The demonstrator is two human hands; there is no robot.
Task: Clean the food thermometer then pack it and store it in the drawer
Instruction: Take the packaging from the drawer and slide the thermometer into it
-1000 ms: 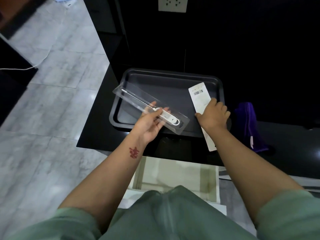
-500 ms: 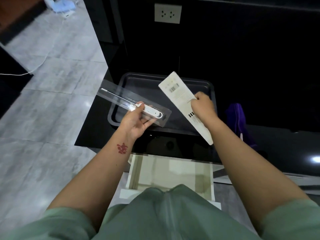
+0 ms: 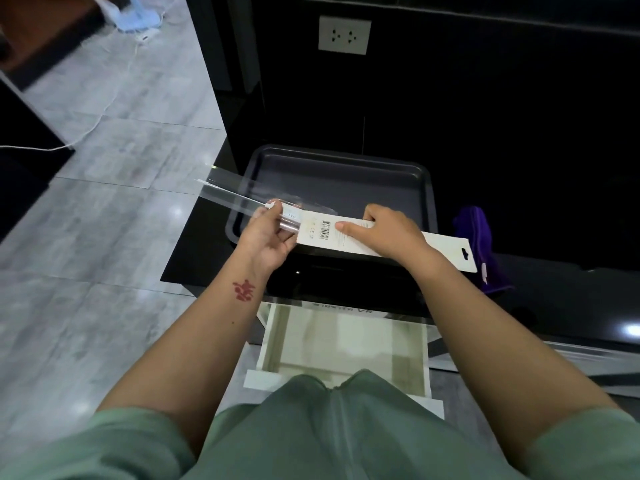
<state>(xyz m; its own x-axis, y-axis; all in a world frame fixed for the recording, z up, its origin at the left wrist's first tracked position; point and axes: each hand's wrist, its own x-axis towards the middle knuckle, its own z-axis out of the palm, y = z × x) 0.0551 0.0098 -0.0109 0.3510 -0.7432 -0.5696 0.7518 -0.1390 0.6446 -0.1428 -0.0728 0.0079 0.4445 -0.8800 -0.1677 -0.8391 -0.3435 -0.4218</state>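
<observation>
My left hand (image 3: 268, 237) grips a clear plastic insert (image 3: 228, 197) that carries the white food thermometer, of which only the handle tip (image 3: 273, 203) shows. My right hand (image 3: 388, 233) holds a long white card box (image 3: 446, 249) with a barcode, thumb on top. The insert's handle end meets the barcoded mouth of the box, above the front edge of a dark tray (image 3: 332, 174) on the black counter. Below the counter stands an open white drawer (image 3: 346, 344).
A purple cloth (image 3: 476, 233) lies on the counter right of the tray. A wall socket (image 3: 344, 34) sits on the dark wall behind. Grey tiled floor with a white cable (image 3: 100, 116) lies to the left.
My right hand has turned the white box level and brought its barcoded end to the plastic insert. My left hand has swung the insert into line with it.
</observation>
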